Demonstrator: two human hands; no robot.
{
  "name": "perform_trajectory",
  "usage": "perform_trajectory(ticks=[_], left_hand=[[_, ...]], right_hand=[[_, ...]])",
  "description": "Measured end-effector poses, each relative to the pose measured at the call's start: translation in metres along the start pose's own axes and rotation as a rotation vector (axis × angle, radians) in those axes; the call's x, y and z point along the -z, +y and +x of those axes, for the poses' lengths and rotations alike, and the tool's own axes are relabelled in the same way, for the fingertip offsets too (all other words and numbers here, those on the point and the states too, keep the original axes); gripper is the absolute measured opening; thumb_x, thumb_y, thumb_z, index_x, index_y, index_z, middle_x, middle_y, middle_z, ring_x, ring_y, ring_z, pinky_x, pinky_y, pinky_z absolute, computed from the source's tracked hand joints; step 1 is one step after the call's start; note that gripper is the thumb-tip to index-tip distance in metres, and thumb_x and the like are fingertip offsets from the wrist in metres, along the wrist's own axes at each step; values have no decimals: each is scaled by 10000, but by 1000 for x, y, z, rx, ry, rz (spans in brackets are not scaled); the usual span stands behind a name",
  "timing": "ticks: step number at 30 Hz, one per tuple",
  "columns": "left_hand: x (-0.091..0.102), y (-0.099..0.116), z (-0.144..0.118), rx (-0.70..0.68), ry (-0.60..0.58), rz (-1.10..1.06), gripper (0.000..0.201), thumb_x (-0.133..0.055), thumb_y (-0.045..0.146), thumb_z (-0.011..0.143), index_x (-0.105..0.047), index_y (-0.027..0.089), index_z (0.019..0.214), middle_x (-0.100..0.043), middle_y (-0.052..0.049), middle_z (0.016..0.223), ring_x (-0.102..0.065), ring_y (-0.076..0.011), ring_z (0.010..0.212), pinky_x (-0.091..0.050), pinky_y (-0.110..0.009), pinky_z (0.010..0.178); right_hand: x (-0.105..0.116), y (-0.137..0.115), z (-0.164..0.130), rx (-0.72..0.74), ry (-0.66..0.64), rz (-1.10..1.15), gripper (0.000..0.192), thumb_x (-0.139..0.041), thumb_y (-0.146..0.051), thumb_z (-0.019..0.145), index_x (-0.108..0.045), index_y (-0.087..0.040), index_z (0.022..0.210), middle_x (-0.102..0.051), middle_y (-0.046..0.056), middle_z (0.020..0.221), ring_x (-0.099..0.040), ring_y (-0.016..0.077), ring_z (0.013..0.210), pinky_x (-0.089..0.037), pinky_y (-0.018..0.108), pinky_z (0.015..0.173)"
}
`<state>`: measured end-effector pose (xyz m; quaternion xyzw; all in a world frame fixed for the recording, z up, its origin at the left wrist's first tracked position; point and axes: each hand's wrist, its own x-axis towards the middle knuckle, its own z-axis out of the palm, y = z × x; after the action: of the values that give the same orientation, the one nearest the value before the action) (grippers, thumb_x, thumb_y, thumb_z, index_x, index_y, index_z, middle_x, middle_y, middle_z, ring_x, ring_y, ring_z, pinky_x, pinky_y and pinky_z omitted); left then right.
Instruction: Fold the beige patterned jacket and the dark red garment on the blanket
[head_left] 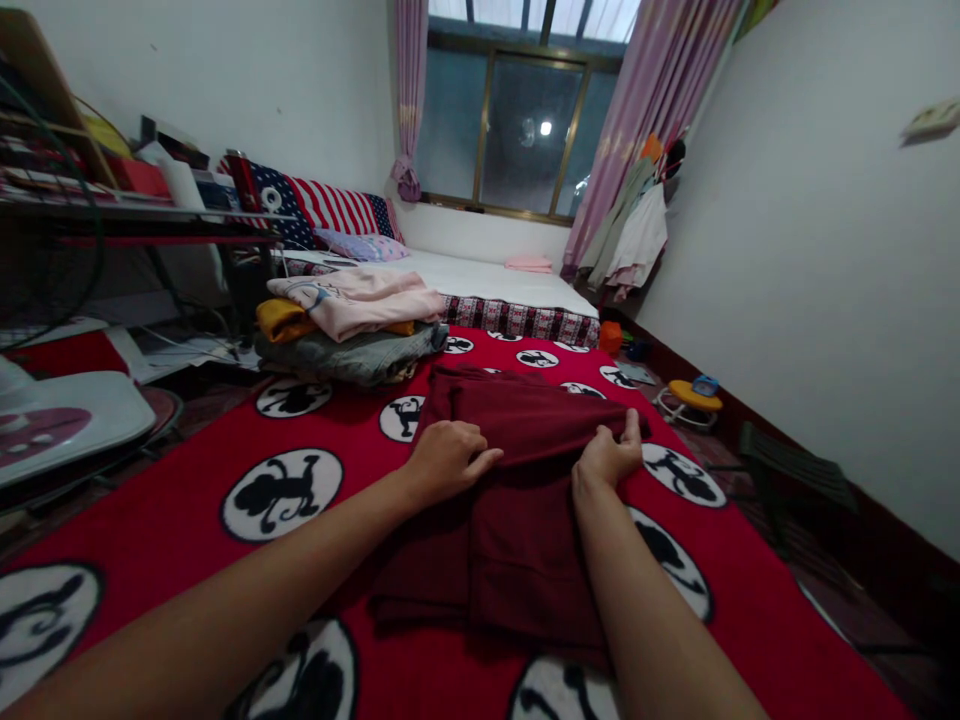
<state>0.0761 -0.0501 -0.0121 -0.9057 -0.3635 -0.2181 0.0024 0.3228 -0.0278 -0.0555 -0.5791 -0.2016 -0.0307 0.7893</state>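
Forearms nearest; left hand (448,458) and right hand (609,455) pinch fold edge of maroon garment (517,500) on red blanket (187,500). Fold partway done, apparently; folded stack (352,325) lies beyond.

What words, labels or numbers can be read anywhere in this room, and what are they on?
None can be read.
The red blanket carries only black figures in white circles, no lettering.
The pink folded garment on the stack of clothes has a small print, too blurred to read.
The boxes and papers on the shelf at left are too small and blurred to read.
The maroon cloth under the left hand and right hand is plain.
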Motion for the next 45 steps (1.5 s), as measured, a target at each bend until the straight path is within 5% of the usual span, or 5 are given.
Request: perform_trajectory(ticks=[15,22,32,39,45], left_hand=[[11,-15,-12,165,121,193,253,-495,105,766,-637,193,955,-640,-75,986,-616,-202,772,-378,-289,597],[30,5,6,146,-131,-142,254,-619,446,787,-710,225,702,-693,-43,760,-642,-201,717,-448,-281,639],[-47,-50,48,331,-132,-176,619,-499,493,888,-468,142,1397,-279,-171,1557,-165,-308,1469,-132,-532,1165],[-39,-79,42,476,405,-924,470,-459,443,893,-592,154,1237,-605,-135,1302,-564,-235,1207,-461,-370,999],[-36,-95,39,671,528,-1158,457,-499,444,865,-567,157,1213,-658,-132,1169,-661,-201,987,-551,-288,751]], right_hand=[[0,-6,-6,-55,-46,10,704,-485,-125,634,-530,-97,1336,-549,98,1388,-508,197,1282,-339,321,1137],[-2,11,-4,-128,-69,-90,796,-454,-125,594,-449,-136,1390,-497,96,1410,-490,232,1293,-348,369,1131],[0,-9,3,-53,-57,-45,824,-421,-86,579,-448,-115,1402,-508,83,1412,-493,211,1293,-341,376,1137],[-4,-49,-26,273,-944,19,431,-456,-99,638,-762,-212,921,-700,22,1170,-622,188,1141,-439,366,1055],[-4,-44,-28,362,-879,-123,313,-478,-115,680,-745,-216,808,-744,31,995,-674,197,989,-492,362,952]])
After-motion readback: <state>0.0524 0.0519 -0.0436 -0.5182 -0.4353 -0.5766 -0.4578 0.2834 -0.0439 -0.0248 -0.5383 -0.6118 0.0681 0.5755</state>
